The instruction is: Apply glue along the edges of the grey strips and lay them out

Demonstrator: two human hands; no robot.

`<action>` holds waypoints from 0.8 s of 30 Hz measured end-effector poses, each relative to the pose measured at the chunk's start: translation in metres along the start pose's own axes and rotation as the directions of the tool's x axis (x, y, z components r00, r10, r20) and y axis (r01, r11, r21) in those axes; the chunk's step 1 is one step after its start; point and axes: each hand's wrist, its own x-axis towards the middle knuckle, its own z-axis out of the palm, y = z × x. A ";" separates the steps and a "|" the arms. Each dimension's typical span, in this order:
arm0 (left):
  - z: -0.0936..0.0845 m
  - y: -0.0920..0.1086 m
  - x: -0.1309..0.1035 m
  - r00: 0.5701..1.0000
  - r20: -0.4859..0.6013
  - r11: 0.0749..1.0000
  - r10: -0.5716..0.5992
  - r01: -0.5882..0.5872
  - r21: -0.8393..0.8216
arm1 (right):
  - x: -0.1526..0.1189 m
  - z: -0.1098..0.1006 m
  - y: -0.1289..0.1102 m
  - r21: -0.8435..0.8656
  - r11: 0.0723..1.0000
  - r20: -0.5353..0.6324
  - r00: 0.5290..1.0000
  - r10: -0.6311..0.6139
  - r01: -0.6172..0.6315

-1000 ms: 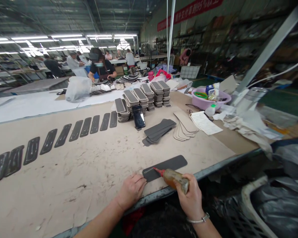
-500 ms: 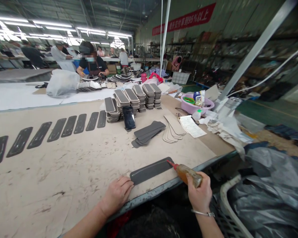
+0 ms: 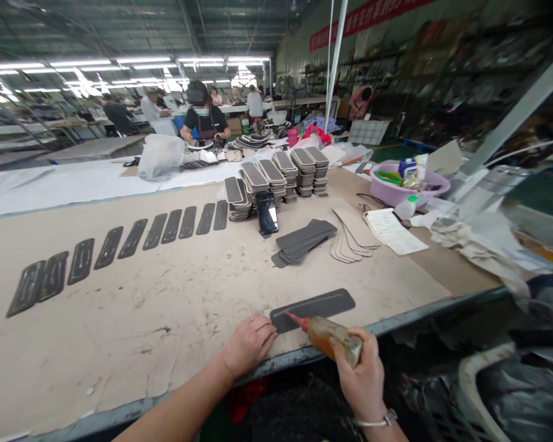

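Note:
A dark grey rounded panel [image 3: 320, 307] lies flat near the table's front edge, with a shiny line of glue along its far side. At its left end, the curled fingers of my left hand [image 3: 252, 342] press it down. My right hand [image 3: 362, 368] is wrapped round a glue bottle [image 3: 329, 336] of cloudy plastic with amber liquid inside. The bottle is tilted, and its red nozzle points left over the panel's left part. Whether the tip touches the panel I cannot tell. Beyond it lie fanned dark panels [image 3: 304, 241] and a fan of thin beige pieces [image 3: 352, 236].
A row of glue-coated panels [image 3: 120, 238] runs along the left. Behind stand stacked pieces [image 3: 276, 178] with a phone [image 3: 266, 213] leaning on them. To the right are a written sheet [image 3: 394, 230] and a purple basin [image 3: 408, 193]. A co-worker [image 3: 205, 120] sits across the table.
My right hand has brought the bottle's nozzle from the panel's right end leftward to its left part. The left hand stays at the left end. The camera view has swung left.

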 end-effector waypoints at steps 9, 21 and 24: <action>-0.004 0.004 0.005 1.000 -0.006 1.000 0.006 -0.006 -0.009 | -0.008 0.012 -0.010 0.041 0.996 0.094 0.993 -0.077 0.074; -0.002 0.001 0.002 0.999 -0.021 0.999 0.036 -0.036 0.020 | -0.005 -0.030 0.016 -0.123 0.992 -0.016 1.000 -0.017 0.015; -0.001 0.000 0.001 0.997 -0.037 0.997 0.066 -0.064 0.047 | 0.004 -0.046 0.036 -0.212 0.975 -0.116 0.992 0.046 -0.070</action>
